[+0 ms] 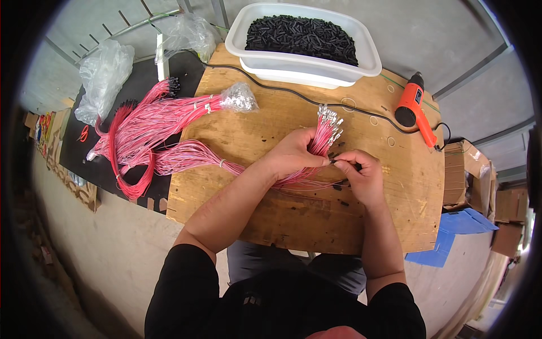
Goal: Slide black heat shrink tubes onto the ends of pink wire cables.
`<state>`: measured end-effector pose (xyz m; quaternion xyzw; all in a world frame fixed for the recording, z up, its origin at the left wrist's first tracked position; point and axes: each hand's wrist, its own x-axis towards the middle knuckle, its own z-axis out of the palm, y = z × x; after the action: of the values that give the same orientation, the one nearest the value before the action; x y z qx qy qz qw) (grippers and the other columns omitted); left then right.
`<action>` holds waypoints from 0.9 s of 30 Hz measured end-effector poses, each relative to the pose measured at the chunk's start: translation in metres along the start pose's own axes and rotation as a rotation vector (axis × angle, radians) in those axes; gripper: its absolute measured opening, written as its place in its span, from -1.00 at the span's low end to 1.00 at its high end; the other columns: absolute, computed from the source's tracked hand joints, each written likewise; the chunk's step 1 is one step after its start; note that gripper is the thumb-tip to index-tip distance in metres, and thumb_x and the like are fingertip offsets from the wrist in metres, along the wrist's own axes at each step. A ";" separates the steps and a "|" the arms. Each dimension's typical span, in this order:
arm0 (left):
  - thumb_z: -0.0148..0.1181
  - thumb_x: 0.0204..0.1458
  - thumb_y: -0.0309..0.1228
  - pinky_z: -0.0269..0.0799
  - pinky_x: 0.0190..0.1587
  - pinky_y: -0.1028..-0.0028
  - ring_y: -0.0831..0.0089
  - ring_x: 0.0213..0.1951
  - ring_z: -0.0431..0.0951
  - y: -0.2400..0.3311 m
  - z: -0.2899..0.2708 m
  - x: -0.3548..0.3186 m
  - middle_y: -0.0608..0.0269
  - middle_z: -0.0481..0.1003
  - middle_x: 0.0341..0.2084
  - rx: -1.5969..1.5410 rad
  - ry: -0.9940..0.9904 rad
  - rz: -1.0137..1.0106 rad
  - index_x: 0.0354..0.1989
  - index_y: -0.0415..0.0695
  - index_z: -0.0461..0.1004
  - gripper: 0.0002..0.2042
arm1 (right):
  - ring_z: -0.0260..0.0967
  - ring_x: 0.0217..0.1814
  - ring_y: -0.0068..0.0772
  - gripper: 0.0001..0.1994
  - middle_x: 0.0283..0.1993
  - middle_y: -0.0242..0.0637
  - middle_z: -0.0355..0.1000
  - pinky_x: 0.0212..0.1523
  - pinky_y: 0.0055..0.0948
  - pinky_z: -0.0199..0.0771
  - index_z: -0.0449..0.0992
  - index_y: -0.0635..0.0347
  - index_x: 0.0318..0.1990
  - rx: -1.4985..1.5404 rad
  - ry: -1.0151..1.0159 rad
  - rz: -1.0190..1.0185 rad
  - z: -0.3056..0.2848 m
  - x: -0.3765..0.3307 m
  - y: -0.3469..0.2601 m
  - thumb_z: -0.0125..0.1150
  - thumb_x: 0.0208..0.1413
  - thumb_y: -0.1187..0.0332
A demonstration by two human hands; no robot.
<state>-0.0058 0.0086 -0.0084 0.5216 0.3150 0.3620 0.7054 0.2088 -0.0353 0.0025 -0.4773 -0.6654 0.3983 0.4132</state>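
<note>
My left hand [292,153] is closed round a bundle of pink and white wires [323,139], whose silvery metal terminals fan out above the fist. Close beside it, my right hand [361,174] is pinched, with a small black sleeve piece [357,166] at its fingers. The fingertips of both hands nearly meet at a small dark piece by a wire end. Several loose black sleeve pieces [344,203] lie on the wooden table around the right hand. From the left hand the wires trail left into a long bundle [189,157].
A white plastic tub [305,66] full of short black sleeves stands at the back. An orange heat gun [410,101] lies at the right, its black cord [271,86] crossing the table. More pink wire bundles [152,121] and clear plastic bags [107,79] are at the left. Cardboard boxes [460,175] stand beyond the right edge.
</note>
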 end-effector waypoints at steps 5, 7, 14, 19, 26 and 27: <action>0.39 -0.06 -0.58 0.46 -0.27 0.56 0.63 -0.34 0.50 0.002 0.002 -0.001 0.37 0.51 -0.40 -0.125 0.003 -0.035 -0.16 -0.21 0.49 -0.72 | 0.31 -0.36 -0.75 -0.96 -0.38 -0.50 0.48 -0.29 -0.68 0.34 0.60 0.30 -0.24 0.032 0.027 0.008 -0.001 0.001 0.001 0.28 0.16 0.59; 0.39 -0.06 -0.59 0.48 -0.26 0.55 0.61 -0.33 0.52 0.006 0.002 -0.001 0.36 0.52 -0.39 -0.109 0.014 -0.050 -0.14 -0.22 0.48 -0.71 | 0.35 -0.37 -0.72 -0.95 -0.39 -0.46 0.50 -0.30 -0.66 0.37 0.60 0.31 -0.26 0.039 0.048 0.022 -0.002 0.001 0.003 0.31 0.14 0.58; 0.40 -0.05 -0.60 0.51 -0.21 0.55 0.59 -0.30 0.56 0.005 0.000 0.000 0.31 0.56 -0.34 -0.042 0.035 -0.083 -0.09 -0.23 0.46 -0.66 | 0.34 -0.40 -0.72 -0.95 -0.42 -0.47 0.50 -0.33 -0.66 0.37 0.60 0.30 -0.27 0.041 0.066 0.047 -0.003 0.002 0.000 0.33 0.13 0.57; 0.40 -0.05 -0.60 0.51 -0.19 0.55 0.58 -0.29 0.57 0.001 -0.002 0.001 0.29 0.57 -0.33 -0.013 0.031 -0.061 -0.06 -0.23 0.45 -0.64 | 0.32 -0.41 -0.73 -0.96 -0.44 -0.48 0.48 -0.35 -0.66 0.36 0.59 0.30 -0.28 0.044 0.065 0.049 -0.001 0.002 0.005 0.33 0.13 0.56; 0.41 -0.06 -0.59 0.50 -0.20 0.55 0.58 -0.30 0.56 0.002 -0.002 0.001 0.29 0.57 -0.32 -0.020 0.033 -0.049 -0.09 -0.23 0.47 -0.66 | 0.29 -0.41 -0.74 -0.96 -0.44 -0.50 0.46 -0.36 -0.66 0.34 0.59 0.30 -0.28 0.059 0.066 0.064 -0.002 0.003 0.003 0.33 0.13 0.56; 0.41 -0.06 -0.59 0.50 -0.20 0.55 0.58 -0.30 0.56 0.004 -0.001 0.001 0.29 0.57 -0.32 -0.020 0.032 -0.049 -0.09 -0.23 0.47 -0.66 | 0.29 -0.41 -0.74 -0.96 -0.44 -0.50 0.46 -0.36 -0.66 0.34 0.59 0.30 -0.28 0.058 0.067 0.064 -0.003 0.003 0.003 0.33 0.13 0.56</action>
<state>-0.0070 0.0103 -0.0048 0.5010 0.3352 0.3560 0.7141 0.2116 -0.0314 0.0007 -0.4994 -0.6238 0.4143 0.4357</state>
